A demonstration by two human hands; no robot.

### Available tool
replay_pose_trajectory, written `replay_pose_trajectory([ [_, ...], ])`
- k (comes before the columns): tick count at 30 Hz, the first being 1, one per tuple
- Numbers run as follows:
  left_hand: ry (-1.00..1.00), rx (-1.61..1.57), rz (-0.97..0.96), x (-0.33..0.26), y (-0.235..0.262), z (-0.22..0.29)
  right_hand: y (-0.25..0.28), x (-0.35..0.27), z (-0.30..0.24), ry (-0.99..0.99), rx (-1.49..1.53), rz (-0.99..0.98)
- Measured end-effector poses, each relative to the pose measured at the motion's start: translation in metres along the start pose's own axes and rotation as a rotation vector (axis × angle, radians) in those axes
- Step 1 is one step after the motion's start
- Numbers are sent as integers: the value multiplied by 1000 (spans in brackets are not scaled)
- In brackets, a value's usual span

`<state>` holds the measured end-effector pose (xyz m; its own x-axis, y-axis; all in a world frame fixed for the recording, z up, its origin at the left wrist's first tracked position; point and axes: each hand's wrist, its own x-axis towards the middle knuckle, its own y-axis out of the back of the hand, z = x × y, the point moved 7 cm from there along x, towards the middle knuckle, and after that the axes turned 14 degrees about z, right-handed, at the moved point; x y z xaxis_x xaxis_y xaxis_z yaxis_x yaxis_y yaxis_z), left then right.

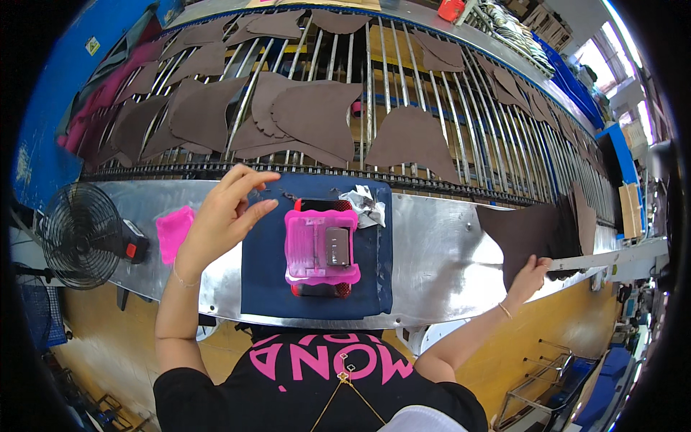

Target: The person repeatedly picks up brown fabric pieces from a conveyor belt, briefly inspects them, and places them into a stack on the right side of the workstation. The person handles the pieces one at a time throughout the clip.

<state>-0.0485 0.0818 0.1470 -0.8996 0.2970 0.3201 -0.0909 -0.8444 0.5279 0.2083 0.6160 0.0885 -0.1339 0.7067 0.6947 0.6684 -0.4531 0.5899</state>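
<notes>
Left hand (pixel 219 216) open above the desk's (pixel 432 252) far edge; right hand (pixel 529 277) gripping brown leather stack (pixel 533 230) at right end; pink template (pixel 320 245) on blue mat (pixel 263 273) centre, no piece yet loaded.

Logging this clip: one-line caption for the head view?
Left hand hovers beside a pink jig on a navy mat; right hand touches stacked brown leather pieces.

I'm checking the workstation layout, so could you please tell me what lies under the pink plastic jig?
Under the pink plastic jig, a red-and-black block sticks out at both ends, resting on a dark blue mat. Its middle is covered. A small metal block sits on top of the jig.
</notes>
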Motion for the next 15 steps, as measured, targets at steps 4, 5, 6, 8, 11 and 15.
replay_pose_trajectory([
  [4, -75, -43, -35, 13, -18, 21, 84, 20, -90, 54, 91, 61],
  [5, -92, -79, -26, 17, -23, 26, 92, 23, -104, 94, 239, 75],
  [6, -110, -116, -16, 21, -30, 30, 100, 26, -115, 134, 389, 89],
  [8, -171, -185, 79, 30, -41, 40, 105, 26, -138, 140, 702, 34],
  [11, -148, -350, 137, 40, -52, 43, 96, 11, -188, 97, 1043, -68],
  [15, 286, -652, -139, 33, -36, 12, 71, -44, -261, -86, 1405, -338],
])
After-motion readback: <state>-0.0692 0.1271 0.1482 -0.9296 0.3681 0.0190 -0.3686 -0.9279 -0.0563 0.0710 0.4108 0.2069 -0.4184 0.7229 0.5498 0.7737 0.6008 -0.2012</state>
